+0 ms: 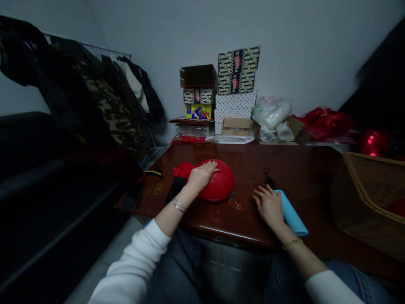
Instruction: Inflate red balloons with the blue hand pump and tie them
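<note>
My left hand lies flat on top of an inflated red balloon on the dark wooden table, fingers stretched out. Just behind it sits a heap of uninflated red balloons. My right hand rests on the table with its fingers spread, touching a light blue cylinder that lies beside it. Small coloured rubber bands are scattered between the two hands.
A wicker basket stands at the right. Stacked cardboard boxes, plastic bags and red items line the wall behind the table. A black phone and yellow rubber bands lie at the left edge. Coats hang at left.
</note>
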A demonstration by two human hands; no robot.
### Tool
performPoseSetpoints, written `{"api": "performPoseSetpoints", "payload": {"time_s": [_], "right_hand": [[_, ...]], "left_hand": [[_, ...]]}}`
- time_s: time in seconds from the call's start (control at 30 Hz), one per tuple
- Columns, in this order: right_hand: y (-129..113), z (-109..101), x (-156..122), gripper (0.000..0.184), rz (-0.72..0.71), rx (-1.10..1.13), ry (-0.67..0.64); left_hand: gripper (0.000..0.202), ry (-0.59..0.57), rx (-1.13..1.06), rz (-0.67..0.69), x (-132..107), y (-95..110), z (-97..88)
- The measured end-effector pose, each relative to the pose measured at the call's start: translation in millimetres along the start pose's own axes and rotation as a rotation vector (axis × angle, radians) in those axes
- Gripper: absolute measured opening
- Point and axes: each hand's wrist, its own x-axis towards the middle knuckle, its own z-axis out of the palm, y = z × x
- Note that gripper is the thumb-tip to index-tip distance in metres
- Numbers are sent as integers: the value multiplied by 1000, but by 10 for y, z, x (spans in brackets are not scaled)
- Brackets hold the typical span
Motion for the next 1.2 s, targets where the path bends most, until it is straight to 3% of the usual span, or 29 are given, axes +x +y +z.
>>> {"api": "performPoseSetpoints", "payload": {"time_s": [0.17, 0.37, 0.6, 0.77, 0.97, 1.2], "right_hand": [[-38, 35, -28, 30, -64, -31, -75], [-105, 137, 14, 31, -36, -55, -146], [-352, 298, 209, 29, -169, 26, -186], [-385, 391, 270, 27, -276, 42, -210], [-394, 410, 273, 35, -412, 28, -187], [-357, 464, 272, 38, -385, 75, -160]], "left_hand": [[28, -10, -18, -32, 2, 19, -23], [28, -18, -11, -63, 9, 11, -49], [28, -15, -20, -70, 8, 2, -33], [28, -28, -17, -87, -21, -22, -19], [28, -33, -28, -77, -31, -18, -19], [28, -12, -41, -66, -33, -10, -47]]}}
